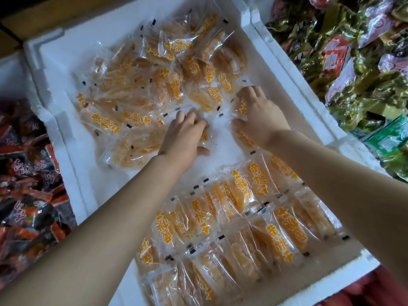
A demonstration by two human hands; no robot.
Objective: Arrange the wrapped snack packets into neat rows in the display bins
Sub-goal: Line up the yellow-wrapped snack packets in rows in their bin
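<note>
Forearms (92, 235), left hand (184, 138), right hand (258, 113) gripping packets (240, 108)

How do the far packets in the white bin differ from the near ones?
The far packets lie heaped at mixed angles; the near packets overlap in tidy rows. The far packets spread wide; the near packets sit tightly together. Both are clear wrappers with orange lettering.

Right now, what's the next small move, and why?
Probably draw the right hand and its packet back to the rows and lay it beside the last one. Its fingers curl on that packet, the rows fill only the near end of the bin, and the loose pile lies beyond.
</note>
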